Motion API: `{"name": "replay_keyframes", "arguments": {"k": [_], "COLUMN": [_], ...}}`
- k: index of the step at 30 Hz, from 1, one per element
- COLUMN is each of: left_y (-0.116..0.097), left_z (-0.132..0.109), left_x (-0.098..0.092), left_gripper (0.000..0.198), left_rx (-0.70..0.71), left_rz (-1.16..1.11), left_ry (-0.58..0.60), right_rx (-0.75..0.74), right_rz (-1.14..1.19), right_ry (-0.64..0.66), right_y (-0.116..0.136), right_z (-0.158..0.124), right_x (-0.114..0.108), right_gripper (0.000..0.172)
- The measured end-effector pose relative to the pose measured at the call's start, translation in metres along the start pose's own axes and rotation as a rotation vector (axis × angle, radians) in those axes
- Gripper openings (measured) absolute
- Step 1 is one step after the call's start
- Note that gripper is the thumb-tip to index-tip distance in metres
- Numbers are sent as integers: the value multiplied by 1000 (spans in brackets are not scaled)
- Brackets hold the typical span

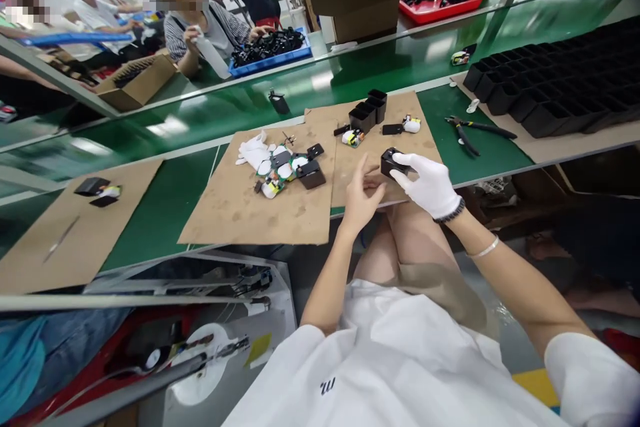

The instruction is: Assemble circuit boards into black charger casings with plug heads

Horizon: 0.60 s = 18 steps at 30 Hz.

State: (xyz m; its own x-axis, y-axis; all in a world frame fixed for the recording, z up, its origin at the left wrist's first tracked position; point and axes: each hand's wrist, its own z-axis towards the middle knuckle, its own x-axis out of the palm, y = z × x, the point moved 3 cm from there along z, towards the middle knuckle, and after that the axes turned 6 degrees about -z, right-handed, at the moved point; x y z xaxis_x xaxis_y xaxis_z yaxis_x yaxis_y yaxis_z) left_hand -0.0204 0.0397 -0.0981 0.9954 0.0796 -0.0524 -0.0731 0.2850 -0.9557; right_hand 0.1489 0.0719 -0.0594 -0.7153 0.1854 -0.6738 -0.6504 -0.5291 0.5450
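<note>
My right hand (427, 180), in a white glove, grips a small black plastic box (391, 163) between thumb and fingers above the cardboard. Bare and with its fingers apart, my left hand (363, 193) is just left of the box; I cannot tell whether a fingertip touches it. Beyond the hands stand several empty-looking black housings (367, 112). Near them lie a small white-and-yellow electronic assembly (353, 138) and another white part with a black plate (403, 125). To the left is a pile of circuit parts (285, 163) with a white glove (255, 152) beside it.
Black-and-yellow pliers (480, 130) lie to the right, near rows of black housings (560, 80). Across the green conveyor (200, 117) are a blue tray (273, 53) and a red tray (443, 3) of black parts. Another person (200, 27) sits opposite. A metal frame is at lower left.
</note>
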Motion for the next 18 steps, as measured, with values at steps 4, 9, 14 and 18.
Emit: {"name": "replay_keyframes", "arguments": {"k": [4,9,14,18], "left_y": [3,-6,-15,-17], "left_z": [-2,6,17,17], "left_x": [-6,10,38,53], "left_gripper": [51,49,61,67], "left_rx": [-28,-82,-47,-52], "left_rz": [-117,18,75,98], "left_ry": [-152,-51,-11,-124], "right_rx": [46,65,83,136], "right_rz": [-42,-67,-41,68], "right_ry": [-72,17,24,-42], "right_y": [-17,-28,-25,-20], "right_z": [-7,-6,-17,-28], "right_x": [-10,2,9,8], "right_gripper": [32,29,44,71]}}
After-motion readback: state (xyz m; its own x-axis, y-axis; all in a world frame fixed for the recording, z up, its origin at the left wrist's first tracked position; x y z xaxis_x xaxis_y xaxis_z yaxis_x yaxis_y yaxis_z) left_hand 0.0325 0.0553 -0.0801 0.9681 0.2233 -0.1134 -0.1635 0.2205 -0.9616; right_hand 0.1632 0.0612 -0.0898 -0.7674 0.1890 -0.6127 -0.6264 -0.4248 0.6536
